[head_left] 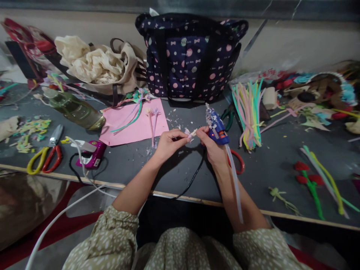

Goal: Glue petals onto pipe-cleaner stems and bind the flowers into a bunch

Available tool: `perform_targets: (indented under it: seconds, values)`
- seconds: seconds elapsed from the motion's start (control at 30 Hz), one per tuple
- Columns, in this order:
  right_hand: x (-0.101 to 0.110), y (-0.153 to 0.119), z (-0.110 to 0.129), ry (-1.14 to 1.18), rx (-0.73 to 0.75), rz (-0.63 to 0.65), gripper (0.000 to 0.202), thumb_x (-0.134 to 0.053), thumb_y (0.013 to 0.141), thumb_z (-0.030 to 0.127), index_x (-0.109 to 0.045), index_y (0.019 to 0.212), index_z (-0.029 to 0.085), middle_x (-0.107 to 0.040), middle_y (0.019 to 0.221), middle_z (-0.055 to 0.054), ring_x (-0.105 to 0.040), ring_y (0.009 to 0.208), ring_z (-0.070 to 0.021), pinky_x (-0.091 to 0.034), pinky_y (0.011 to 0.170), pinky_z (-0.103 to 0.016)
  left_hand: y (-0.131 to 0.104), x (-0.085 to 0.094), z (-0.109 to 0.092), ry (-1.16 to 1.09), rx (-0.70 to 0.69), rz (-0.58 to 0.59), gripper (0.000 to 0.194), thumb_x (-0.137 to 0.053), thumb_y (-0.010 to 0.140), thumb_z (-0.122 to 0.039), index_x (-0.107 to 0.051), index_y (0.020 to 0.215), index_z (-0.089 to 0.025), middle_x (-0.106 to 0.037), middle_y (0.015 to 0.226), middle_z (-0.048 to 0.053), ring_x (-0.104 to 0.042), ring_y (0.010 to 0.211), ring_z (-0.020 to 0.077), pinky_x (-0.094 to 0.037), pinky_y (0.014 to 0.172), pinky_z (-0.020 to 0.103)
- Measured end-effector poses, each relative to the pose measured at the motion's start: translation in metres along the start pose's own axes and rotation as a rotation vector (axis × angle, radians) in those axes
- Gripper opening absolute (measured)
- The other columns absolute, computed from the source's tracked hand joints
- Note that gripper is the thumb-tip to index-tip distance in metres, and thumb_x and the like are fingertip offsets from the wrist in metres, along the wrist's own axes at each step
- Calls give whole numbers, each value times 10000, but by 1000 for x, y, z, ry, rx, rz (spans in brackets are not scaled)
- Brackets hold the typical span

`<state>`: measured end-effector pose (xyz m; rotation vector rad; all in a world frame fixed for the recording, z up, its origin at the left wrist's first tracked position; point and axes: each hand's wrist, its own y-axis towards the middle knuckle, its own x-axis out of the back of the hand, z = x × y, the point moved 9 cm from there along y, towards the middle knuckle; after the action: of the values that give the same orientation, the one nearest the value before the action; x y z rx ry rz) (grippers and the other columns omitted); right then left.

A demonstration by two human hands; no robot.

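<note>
My left hand point(171, 144) pinches a small lilac and cream pipe-cleaner piece point(189, 133) between thumb and fingertips. Close beside it, the fingertips of my right hand point(215, 148) meet at the cream end of that piece. A blue hot glue gun point(218, 129) is held in my right hand, nozzle pointing away from me and crusted with bits. Its handle is hidden by the hand, and a long glue stick point(234, 183) trails from its back over my wrist. Two pipe-cleaner flowers point(153, 120) lie left of my hands on a pink sheet point(123, 135).
At the back stands a dark patterned bag point(191, 56). Scissors point(50, 150), a magenta device point(91, 155) and a bottle point(74, 108) lie left. Rightward are a pipe-cleaner bundle point(249, 116) and red flowers point(309, 180). A black cord point(194, 178) crosses the table edge.
</note>
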<state>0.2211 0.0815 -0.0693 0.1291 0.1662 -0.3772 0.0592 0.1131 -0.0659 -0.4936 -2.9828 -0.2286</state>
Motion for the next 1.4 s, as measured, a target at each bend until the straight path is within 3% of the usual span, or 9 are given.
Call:
perform_targets:
  seconds: [0.4, 0.67, 1.07, 1.4]
  values:
    - [4, 3, -3, -52, 50, -11, 253, -774, 692, 352, -565, 723, 212, -633, 758, 26, -577, 663, -128, -487, 683, -311, 1, -4, 3, -50, 12, 25, 128, -762, 717, -323, -774, 793, -221, -665, 731, 31, -576, 686, 137, -438, 653, 282]
    - [2, -1, 14, -52, 173, -45, 232, -778, 699, 317, -567, 699, 221, -636, 731, 30, -599, 678, -135, -502, 727, -333, 1, -5, 3, -70, 8, 18, 97, -769, 709, -304, -775, 780, -239, -672, 738, 26, -582, 690, 133, -440, 669, 285]
    - [3, 0, 14, -95, 85, -13, 272, -755, 720, 371, -533, 744, 217, -650, 803, 3, -591, 664, -134, -486, 597, -288, 1, -2, 17, -194, 143, -33, 192, -781, 686, -370, -767, 769, -197, -687, 719, 31, -582, 666, 142, -449, 632, 276]
    - [5, 3, -1, -161, 110, 14, 273, -707, 742, 464, -600, 814, 223, -664, 823, -7, -607, 705, -148, -496, 629, -309, 2, -3, 7, -64, -6, -7, 112, -748, 737, -304, -772, 795, -210, -641, 704, 12, -549, 668, 117, -404, 642, 265]
